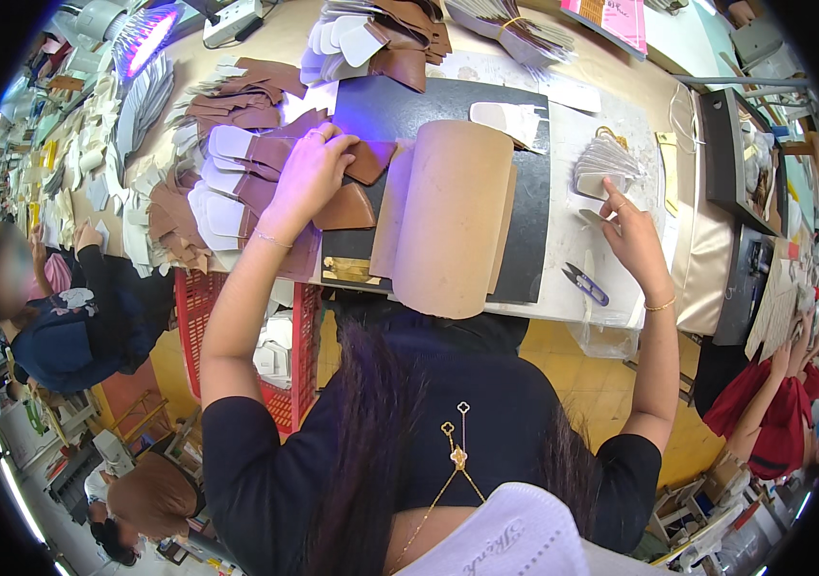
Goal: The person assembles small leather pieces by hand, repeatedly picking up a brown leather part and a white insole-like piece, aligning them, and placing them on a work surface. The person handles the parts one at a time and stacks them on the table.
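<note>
The left hand (316, 173) curved over a brown leather piece (371, 161); the right hand (630, 228), index finger extended, touched a fanned white bundle (602, 161), thread snips (585, 284) nearby; neither grip was clear.

Scene bright overall. Lamp (145, 40), beyond and left of tan cylinder (453, 221), glares violet-white, tinting brown leather piece (367, 161) beside it. Cylinder appears sharp; farthest outward, edges bow, corners black.

Lettering on the white face mask (525, 552) and pink flat item (613, 19).
</note>
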`<state>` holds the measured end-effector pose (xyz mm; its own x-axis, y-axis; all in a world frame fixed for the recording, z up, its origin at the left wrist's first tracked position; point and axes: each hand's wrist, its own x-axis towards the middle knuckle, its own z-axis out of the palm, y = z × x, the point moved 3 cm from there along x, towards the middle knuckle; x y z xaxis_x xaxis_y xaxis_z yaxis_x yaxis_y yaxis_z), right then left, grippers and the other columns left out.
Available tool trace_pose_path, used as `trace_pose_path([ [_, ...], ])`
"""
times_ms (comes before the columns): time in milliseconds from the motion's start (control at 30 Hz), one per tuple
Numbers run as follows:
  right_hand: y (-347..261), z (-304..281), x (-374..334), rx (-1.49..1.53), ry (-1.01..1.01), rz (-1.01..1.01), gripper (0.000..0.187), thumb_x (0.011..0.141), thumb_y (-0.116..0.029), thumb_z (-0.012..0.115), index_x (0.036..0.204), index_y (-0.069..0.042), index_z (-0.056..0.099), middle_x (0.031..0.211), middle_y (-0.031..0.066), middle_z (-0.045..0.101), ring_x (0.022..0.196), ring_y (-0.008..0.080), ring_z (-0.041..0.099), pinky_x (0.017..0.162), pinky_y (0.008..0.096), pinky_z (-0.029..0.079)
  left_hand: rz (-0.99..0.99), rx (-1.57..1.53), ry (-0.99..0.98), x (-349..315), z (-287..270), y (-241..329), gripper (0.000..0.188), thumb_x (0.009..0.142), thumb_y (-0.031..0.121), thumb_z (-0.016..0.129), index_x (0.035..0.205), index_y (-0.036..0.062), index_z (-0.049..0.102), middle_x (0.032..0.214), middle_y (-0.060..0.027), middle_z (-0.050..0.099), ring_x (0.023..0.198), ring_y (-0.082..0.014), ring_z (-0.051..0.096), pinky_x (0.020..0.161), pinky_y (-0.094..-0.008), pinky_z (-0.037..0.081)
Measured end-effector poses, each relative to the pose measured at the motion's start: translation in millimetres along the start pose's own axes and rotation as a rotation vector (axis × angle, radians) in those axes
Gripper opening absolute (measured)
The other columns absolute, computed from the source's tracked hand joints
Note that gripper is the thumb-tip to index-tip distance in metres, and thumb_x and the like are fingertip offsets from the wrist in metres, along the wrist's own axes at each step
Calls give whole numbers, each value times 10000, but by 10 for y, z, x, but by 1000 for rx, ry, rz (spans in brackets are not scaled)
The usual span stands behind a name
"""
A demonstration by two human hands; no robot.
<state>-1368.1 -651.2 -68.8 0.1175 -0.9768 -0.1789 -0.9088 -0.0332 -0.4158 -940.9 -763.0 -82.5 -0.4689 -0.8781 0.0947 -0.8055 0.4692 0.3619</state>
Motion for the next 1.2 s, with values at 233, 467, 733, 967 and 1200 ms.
trace_pose_path([
  [233, 106, -34, 13, 347, -98, 79, 668, 795, 29, 614, 1419, -77, 399, 908, 36, 564, 647, 123, 574, 660, 271, 487, -4, -135, -117, 147, -59, -109, 223, 776, 104, 705, 976, 37, 629, 908, -121, 573, 847, -300, 572, 785, -386, 464],
  [467, 163, -108, 58, 482, -151, 168, 217, 814, -22, 638, 1010, -13, 545, 1335, 73, 556, 582, 58, 506, 592, 229, 464, -13, -278, -407, 422, -67, -231, 222, 726, 97, 741, 851, 11, 580, 848, -125, 562, 790, -285, 579, 693, -379, 461],
  [733, 149, -142, 30, 712, -178, 224, 167, 831, -45, 641, 954, -47, 529, 1469, 79, 419, 593, -9, 452, 546, 182, 400, 183, -100, -287, 362, -132, -2, 149, 710, 89, 702, 756, 9, 586, 763, -128, 558, 756, -299, 571, 675, -382, 455],
  [967, 178, -127, -8, 942, -229, 229, 167, 825, -56, 650, 955, -72, 548, 1489, 95, 379, 707, 21, 549, 682, 194, 445, -86, -484, -664, 121, -423, 48, 165, 680, 120, 688, 715, 5, 574, 945, -119, 654, 1047, -228, 597, 846, -319, 449],
  [1200, 287, -44, -96, 1130, -87, 361, 283, 853, -97, 665, 1121, -53, 585, 1293, 53, 536, 962, 81, 558, 831, 228, 446, -186, -851, -572, 125, -898, 369, 181, 773, 87, 728, 788, 43, 553, 895, -56, 651, 860, -75, 565, 746, -224, 447],
])
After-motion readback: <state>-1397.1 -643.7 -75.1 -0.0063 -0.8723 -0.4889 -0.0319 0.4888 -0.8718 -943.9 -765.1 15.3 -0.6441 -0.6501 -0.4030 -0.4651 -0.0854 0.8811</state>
